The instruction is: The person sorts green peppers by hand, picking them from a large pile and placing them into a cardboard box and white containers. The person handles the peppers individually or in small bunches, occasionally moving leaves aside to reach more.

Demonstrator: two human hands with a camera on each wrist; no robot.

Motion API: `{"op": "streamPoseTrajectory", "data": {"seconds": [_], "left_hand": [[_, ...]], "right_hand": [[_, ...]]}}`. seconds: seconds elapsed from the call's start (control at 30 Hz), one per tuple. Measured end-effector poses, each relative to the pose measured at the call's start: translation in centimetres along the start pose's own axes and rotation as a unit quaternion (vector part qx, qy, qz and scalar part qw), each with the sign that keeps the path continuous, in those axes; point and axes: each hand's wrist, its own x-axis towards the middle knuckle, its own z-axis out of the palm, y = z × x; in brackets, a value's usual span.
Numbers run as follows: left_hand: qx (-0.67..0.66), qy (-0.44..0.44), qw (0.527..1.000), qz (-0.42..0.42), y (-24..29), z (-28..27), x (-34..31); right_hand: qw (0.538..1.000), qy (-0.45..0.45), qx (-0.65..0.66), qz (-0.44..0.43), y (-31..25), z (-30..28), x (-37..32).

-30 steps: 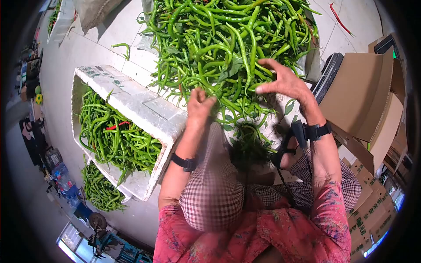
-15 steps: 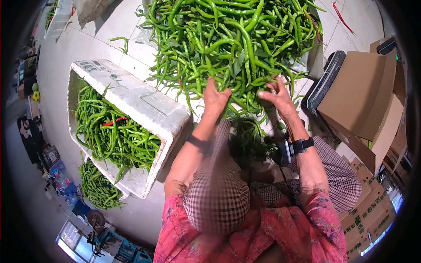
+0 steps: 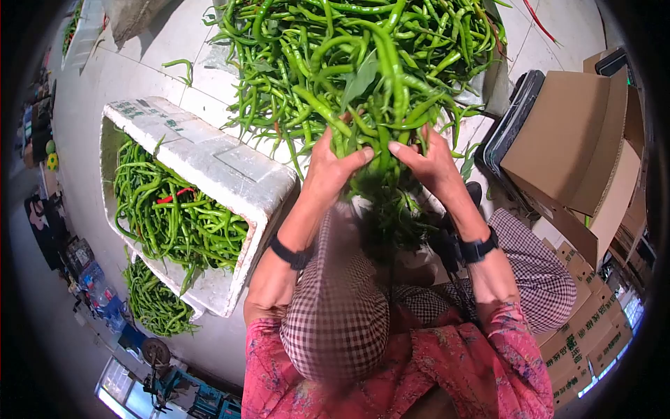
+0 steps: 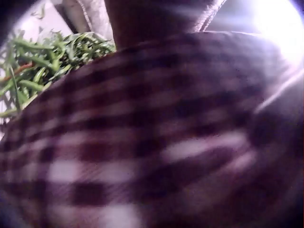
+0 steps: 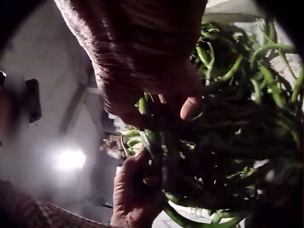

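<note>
A large heap of green chili peppers [image 3: 293,63] fills the top middle of the head view. At its near edge the left hand [image 3: 333,167] and right hand [image 3: 434,164] face each other, fingers curled round a bunch of peppers [image 3: 380,133] between them, thumbs on the near side. A green leaf [image 3: 359,82] lies on top of the bunch. The right wrist view shows the right hand [image 5: 156,71] above and the left hand [image 5: 135,190] below, peppers between. Checkered cloth [image 4: 142,118] hides the left hand in the left wrist view.
A white foam box [image 3: 209,155] on its side holds green peppers and one red pepper [image 3: 176,195]. More peppers [image 3: 157,297] lie below it. Cardboard boxes [image 3: 558,140] stand at right. A loose green pepper [image 3: 183,64] and a red one [image 3: 541,24] lie on the floor.
Both hands have come together at the heap's near edge and closed round a bunch of peppers. A second ago the right hand was spread open farther to the right.
</note>
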Motion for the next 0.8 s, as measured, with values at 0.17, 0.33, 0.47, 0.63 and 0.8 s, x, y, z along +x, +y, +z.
{"op": "streamPoseTrajectory", "data": {"seconds": [0.17, 0.33, 0.47, 0.63, 0.8], "left_hand": [[-0.031, -0.048, 0.989, 0.14, 7.3, 1.5, -3.3], [-0.19, 0.041, 0.981, 0.0, 1.2, -0.3, 2.3], [-0.184, 0.01, 0.983, -0.004, 0.6, -1.4, 2.3], [-0.236, 0.035, 0.97, 0.051, 4.1, 0.2, -1.3], [-0.026, 0.018, 0.997, 0.068, 3.6, -0.4, -1.0]], "right_hand": [[0.967, -0.051, 0.24, -0.064, -5.7, -0.5, -2.1], [0.933, -0.127, 0.332, 0.051, -1.0, 2.0, 0.9], [0.942, -0.103, 0.318, -0.01, -1.5, 3.7, 0.4], [0.973, -0.039, 0.226, -0.009, -2.8, 5.5, -0.7], [0.968, 0.133, -0.041, -0.209, -3.1, 9.3, -2.9]]}}
